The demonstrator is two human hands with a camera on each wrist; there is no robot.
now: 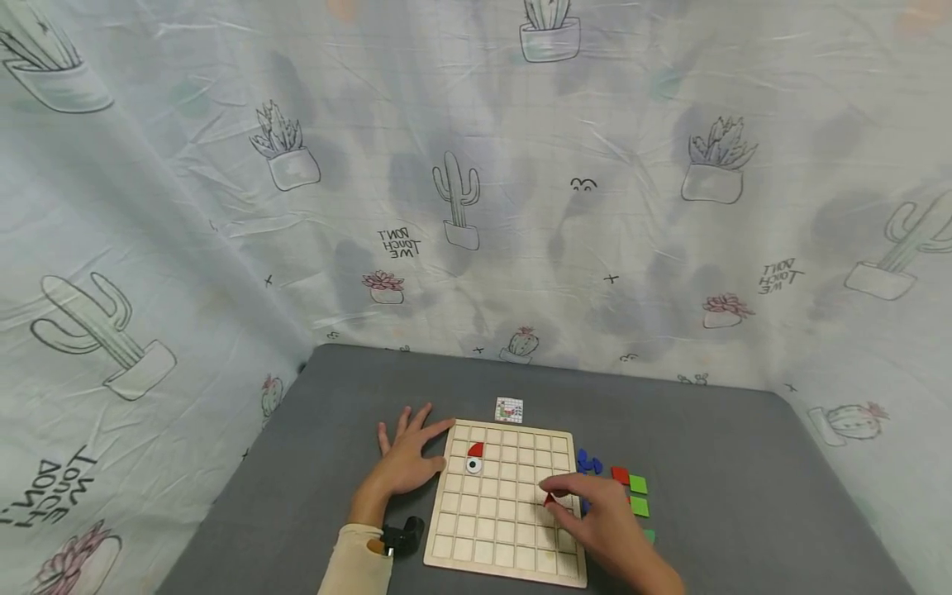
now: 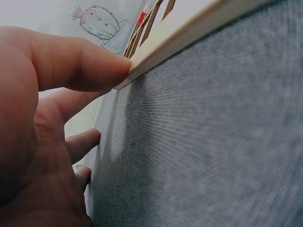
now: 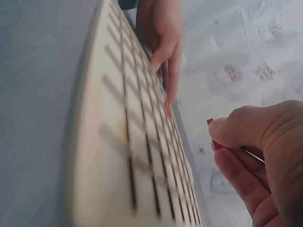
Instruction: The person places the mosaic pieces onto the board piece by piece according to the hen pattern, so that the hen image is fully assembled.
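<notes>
A wooden grid board (image 1: 485, 529) lies on the grey table. My left hand (image 1: 405, 463) rests beside its left edge with fingers spread; in the left wrist view the thumb (image 2: 90, 64) presses the board's side, and the index finger reaches its far left corner. Between thumb and fingertips my right hand (image 1: 610, 516) pinches a small red tile (image 1: 549, 499), held over the right part of the board. The right wrist view shows this tile (image 3: 216, 144) edge-on, partly hidden by the fingers. On the board sit a red piece with a curved side (image 1: 476, 449) and a white eye tile (image 1: 473, 465) just below it.
Right of the board lie several blue pieces (image 1: 589, 463), red tiles (image 1: 621, 475) and green tiles (image 1: 639, 506), partly hidden by the right hand. A small printed card (image 1: 509, 410) lies beyond the far edge. A patterned curtain (image 1: 521, 207) surrounds the table.
</notes>
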